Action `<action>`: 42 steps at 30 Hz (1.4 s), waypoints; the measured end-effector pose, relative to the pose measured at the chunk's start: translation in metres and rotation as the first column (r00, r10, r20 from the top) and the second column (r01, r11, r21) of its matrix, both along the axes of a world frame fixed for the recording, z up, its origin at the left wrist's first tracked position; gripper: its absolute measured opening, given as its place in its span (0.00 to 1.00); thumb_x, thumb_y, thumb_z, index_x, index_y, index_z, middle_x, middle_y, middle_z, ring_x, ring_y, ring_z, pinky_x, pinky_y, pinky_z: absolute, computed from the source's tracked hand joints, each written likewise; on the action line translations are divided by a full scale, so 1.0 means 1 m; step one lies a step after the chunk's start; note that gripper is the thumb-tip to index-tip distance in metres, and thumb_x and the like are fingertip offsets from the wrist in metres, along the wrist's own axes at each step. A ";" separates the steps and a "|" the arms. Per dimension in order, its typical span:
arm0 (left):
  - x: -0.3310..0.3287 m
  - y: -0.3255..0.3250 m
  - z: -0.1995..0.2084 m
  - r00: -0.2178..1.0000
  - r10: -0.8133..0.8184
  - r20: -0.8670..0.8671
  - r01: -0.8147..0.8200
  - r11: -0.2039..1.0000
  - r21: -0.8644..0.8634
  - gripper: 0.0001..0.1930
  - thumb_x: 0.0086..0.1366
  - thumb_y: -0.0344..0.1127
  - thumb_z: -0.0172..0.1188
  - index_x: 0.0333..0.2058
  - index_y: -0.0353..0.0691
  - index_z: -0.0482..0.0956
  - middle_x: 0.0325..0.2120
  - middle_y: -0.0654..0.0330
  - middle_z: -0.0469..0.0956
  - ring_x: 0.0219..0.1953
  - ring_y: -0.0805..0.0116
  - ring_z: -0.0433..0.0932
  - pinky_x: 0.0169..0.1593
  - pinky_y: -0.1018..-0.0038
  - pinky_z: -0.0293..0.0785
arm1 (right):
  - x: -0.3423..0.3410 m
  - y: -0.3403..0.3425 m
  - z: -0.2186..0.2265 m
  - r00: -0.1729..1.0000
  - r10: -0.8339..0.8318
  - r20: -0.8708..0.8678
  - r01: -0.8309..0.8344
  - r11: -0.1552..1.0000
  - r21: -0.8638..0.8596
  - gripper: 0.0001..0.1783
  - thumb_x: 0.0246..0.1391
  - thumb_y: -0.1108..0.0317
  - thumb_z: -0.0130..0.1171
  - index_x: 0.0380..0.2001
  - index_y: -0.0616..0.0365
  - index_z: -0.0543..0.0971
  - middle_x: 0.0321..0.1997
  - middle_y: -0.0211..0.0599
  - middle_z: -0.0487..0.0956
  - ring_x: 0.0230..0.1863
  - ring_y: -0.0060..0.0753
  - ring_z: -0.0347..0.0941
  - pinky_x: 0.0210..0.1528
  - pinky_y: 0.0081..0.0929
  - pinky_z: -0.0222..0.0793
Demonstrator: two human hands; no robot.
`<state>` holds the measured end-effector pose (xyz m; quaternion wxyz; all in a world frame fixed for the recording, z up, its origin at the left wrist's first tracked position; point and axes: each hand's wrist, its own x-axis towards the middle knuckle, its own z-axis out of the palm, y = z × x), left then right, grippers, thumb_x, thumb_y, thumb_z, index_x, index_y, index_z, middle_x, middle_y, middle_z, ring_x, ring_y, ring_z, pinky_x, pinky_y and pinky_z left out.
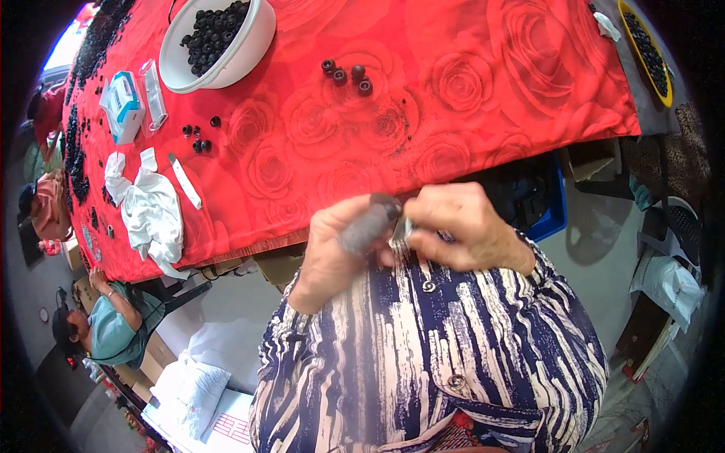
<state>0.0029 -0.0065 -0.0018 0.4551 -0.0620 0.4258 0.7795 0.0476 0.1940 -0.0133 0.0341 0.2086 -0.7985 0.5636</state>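
Just beyond my chest, at the table's front edge, my two hands meet. Between the fingertips of my left hand [325, 253] is a small dark round piece [385, 202], partly hidden. A grey wrap [365, 230], blurred by motion, covers my left thumb. My right hand [464, 230] is closed, its fingers pinching a small thin silvery piece [405, 229] beside the dark one; most of it is hidden. On the table ahead lie several loose black round pieces with holes [340, 76]. More of them [198, 146] rest further left.
A white bowl [257, 45] full of black pieces stands at the far left. Near it are a blue-white box [123, 106], a white cloth glove [153, 211] and a pale strip [185, 182]. A yellow-rimmed tray [625, 15] sits far right. A co-worker [113, 328] is at the left.
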 end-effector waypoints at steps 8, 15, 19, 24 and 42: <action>0.000 0.002 0.002 0.995 0.099 0.030 -0.100 0.995 0.008 0.14 0.61 0.30 0.56 0.45 0.33 0.75 0.29 0.60 0.75 0.27 0.72 0.74 0.28 0.77 0.74 | 0.002 -0.001 -0.004 0.989 -0.081 0.120 0.090 0.993 -0.074 0.10 0.50 0.70 0.57 0.35 0.64 0.74 0.22 0.40 0.70 0.23 0.38 0.70 0.24 0.30 0.64; 0.000 0.004 0.004 0.999 0.050 0.010 -0.049 0.998 -0.033 0.15 0.60 0.31 0.57 0.46 0.33 0.74 0.29 0.60 0.75 0.29 0.73 0.74 0.28 0.77 0.75 | 0.000 -0.003 0.001 0.967 -0.192 0.166 0.204 0.977 -0.061 0.11 0.51 0.72 0.55 0.37 0.67 0.73 0.23 0.40 0.71 0.22 0.34 0.66 0.23 0.26 0.61; 0.002 0.005 0.005 0.999 0.041 0.000 -0.041 0.998 -0.038 0.15 0.60 0.31 0.57 0.46 0.34 0.74 0.29 0.60 0.75 0.29 0.74 0.74 0.28 0.78 0.75 | 0.001 -0.005 -0.005 0.969 -0.211 0.129 0.225 0.969 -0.106 0.11 0.50 0.73 0.56 0.36 0.67 0.73 0.23 0.40 0.70 0.21 0.33 0.66 0.23 0.27 0.60; 0.002 0.005 0.006 0.999 0.036 0.009 -0.035 0.999 -0.037 0.16 0.60 0.31 0.58 0.46 0.34 0.74 0.30 0.60 0.76 0.29 0.74 0.74 0.28 0.79 0.75 | 0.002 -0.003 -0.003 0.971 -0.195 0.139 0.207 0.975 -0.078 0.10 0.50 0.73 0.56 0.36 0.67 0.73 0.24 0.41 0.71 0.22 0.36 0.67 0.23 0.28 0.61; -0.001 0.009 -0.001 0.998 0.003 0.066 0.002 0.998 -0.062 0.13 0.61 0.32 0.57 0.43 0.32 0.75 0.27 0.60 0.75 0.25 0.74 0.74 0.28 0.80 0.73 | 0.006 -0.002 -0.007 0.996 0.019 0.089 -0.010 0.995 -0.099 0.09 0.49 0.73 0.58 0.34 0.64 0.75 0.21 0.39 0.70 0.20 0.38 0.69 0.21 0.28 0.62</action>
